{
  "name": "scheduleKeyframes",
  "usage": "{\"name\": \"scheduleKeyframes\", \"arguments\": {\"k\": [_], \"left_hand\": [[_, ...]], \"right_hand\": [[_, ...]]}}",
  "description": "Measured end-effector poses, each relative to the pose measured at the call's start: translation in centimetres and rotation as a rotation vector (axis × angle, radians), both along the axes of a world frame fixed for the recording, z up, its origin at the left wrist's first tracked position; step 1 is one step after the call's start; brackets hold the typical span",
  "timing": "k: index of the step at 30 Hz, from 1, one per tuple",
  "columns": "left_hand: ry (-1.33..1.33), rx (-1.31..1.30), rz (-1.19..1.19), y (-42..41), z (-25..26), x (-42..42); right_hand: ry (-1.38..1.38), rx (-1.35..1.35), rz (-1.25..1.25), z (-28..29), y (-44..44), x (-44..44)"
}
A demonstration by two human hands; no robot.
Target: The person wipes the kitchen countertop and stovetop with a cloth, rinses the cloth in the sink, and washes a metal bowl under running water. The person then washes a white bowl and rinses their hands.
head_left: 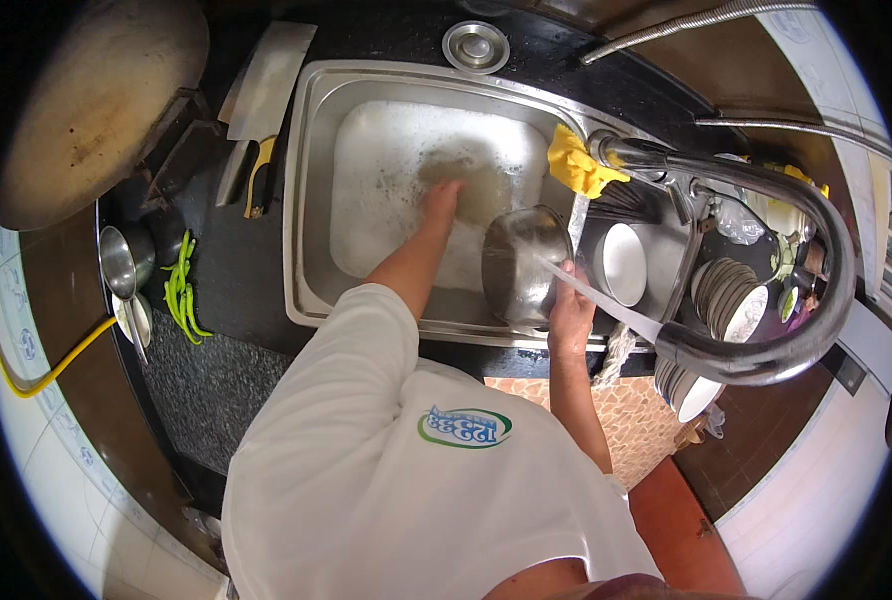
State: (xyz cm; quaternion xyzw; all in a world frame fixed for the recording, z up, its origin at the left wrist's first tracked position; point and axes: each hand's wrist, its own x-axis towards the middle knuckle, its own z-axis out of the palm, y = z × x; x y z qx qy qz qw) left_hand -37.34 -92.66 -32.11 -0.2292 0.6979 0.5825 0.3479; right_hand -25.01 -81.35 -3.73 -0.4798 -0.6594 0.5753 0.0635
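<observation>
My right hand (572,315) grips the edge of a stainless-steel bowl (517,262), tilted over the right side of the large sink basin (315,292). A stream of water from the curved faucet (761,360) runs onto the bowl. My left hand (442,199) reaches into the cloudy, bubbly water (382,165) in that basin. Its fingers are under the surface, so I cannot see whether they hold anything. A dark, murky patch spreads around them. Just right of the steel bowl, a white bowl (626,262) sits in the smaller basin.
A yellow cloth (577,165) hangs by the faucet base. Left of the sink lie a cleaver (270,82), green chili peppers (180,292) and a steel ladle (120,262), with a large wok (108,105) beyond. Stacked bowls (723,296) stand at the right; a drain strainer (476,46) lies behind the sink.
</observation>
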Motion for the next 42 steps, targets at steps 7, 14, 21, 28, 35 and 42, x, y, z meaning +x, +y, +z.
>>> {"name": "scheduleKeyframes", "arguments": {"k": [7,14,21,28,35,42], "left_hand": [[0.227,-0.293,-1.384,-2.6,2.7,-3.5],[0.555,-0.571,-1.56,-4.9,2.0,-2.1],[0.294,-0.443,-1.335,-2.2,-0.5,-2.9],[0.343,-0.585,-0.935,-1.4,0.6,-0.9],[0.241,-0.419,-0.849,-1.9,0.9,-1.0],[0.292,-0.314,-0.666,-2.8,0.0,-1.8]], "right_hand": [[0.016,0.085,0.071,-1.7,0.7,0.4],[0.029,0.026,0.055,-1.3,0.3,0.4],[-0.004,-0.02,0.012,-1.4,0.2,0.5],[0.048,0.072,0.073,-3.1,0.5,1.2],[-0.025,-0.03,0.059,-2.7,0.6,1.2],[0.043,0.009,0.051,-2.8,0.2,0.6]]}}
